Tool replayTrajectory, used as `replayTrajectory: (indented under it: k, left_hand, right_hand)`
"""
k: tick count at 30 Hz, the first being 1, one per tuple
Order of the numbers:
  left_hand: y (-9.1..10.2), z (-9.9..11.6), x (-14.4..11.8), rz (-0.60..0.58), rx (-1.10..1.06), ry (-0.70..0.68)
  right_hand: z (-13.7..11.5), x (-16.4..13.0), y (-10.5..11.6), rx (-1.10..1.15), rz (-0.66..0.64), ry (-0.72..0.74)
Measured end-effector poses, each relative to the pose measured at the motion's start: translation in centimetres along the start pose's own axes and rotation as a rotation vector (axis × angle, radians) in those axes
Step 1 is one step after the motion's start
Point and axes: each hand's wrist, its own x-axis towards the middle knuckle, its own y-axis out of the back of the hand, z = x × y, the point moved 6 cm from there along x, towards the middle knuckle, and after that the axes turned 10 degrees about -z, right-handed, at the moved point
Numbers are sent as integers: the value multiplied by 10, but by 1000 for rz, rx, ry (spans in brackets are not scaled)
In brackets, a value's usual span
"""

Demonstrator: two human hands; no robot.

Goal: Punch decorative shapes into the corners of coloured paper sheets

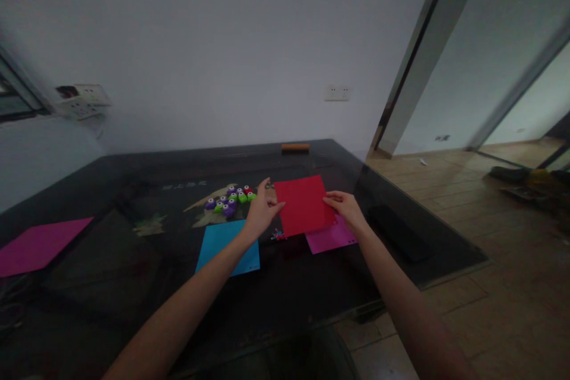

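Between my two hands a square sheet of red paper (305, 205) is held up over the dark table. My left hand (263, 206) pinches its left edge, thumb in front. At the right edge my right hand (345, 206) grips it between thumb and fingers. Behind and below the red sheet lies a pink-purple sheet (329, 240), partly covered from view. A blue sheet (227, 240) rests under my left forearm. Close to the red sheet's lower left corner is a small multicoloured spiky item (279, 235).
Several small purple, green and red eyeball-like toys (229, 205) cluster left of my hands. A magenta sheet (42, 243) lies at far left. An orange-brown cylinder (295, 147) sits by the table's back edge. A long black object (398, 233) lies on the right.
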Motion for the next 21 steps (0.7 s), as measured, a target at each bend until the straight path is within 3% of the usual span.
replayTrajectory:
  k: [5, 9, 12, 21]
  left_hand:
    - [-53, 9, 16, -184, 170, 24]
    - [-84, 3, 17, -290, 232, 56]
    - [-92, -6, 16, -321, 272, 90]
    - [-93, -28, 16, -320, 354, 180]
  right_hand:
    - [10, -16, 44, -95, -10, -93]
    - [26, -25, 65, -162, 4, -142]
    - [37, -24, 69, -192, 9, -165]
    - [44, -18, 66, -383, -2, -145]
